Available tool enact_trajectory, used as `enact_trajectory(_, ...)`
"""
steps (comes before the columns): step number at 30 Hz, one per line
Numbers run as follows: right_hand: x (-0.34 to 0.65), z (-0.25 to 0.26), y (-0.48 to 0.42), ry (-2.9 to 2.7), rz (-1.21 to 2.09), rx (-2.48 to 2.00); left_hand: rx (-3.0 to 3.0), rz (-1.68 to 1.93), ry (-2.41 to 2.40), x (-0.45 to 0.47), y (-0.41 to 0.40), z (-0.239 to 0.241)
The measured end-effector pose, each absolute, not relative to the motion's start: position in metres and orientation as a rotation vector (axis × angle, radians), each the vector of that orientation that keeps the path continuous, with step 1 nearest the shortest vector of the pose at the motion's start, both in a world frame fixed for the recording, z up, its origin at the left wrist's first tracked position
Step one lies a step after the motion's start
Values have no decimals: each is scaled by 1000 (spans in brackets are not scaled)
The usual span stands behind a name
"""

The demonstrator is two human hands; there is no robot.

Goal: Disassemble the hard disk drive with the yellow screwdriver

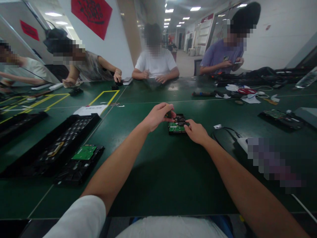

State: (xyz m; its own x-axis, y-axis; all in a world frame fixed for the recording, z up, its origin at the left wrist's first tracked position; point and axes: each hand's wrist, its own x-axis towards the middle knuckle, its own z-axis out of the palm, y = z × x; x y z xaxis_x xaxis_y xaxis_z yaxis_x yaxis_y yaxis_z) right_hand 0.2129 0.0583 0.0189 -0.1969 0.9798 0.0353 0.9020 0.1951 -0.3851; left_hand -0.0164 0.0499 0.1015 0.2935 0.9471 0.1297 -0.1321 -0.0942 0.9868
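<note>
A hard drive (177,128) lies on the green table in front of me, its green circuit board facing up. My right hand (196,131) grips its right side, with thumb and forefinger on the edge. Over the drive's far left part is my left hand (159,117), its fingers curled together. Something small and dark shows between those fingers, too small to make out. Part of the drive is hidden beneath the fingers.
To the left stand a long black tray (81,127) and another drive with a green board (85,152). At right are a cable (226,128), a further drive (282,119) and red-handled scissors (247,91). Several people sit across the table (158,181).
</note>
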Motion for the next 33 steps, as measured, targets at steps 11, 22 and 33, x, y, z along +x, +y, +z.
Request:
enact_trajectory(11,213,19,59,-2216,399,-1805,1379,1017,843,-17,44,107)
enact_trajectory(22,213,21,58,-2219,384,-1801,1382,1037,841,-20,48,107)
enact_trajectory(33,211,23,56,-2210,383,-1798,1435,1069,839,-19,46,109)
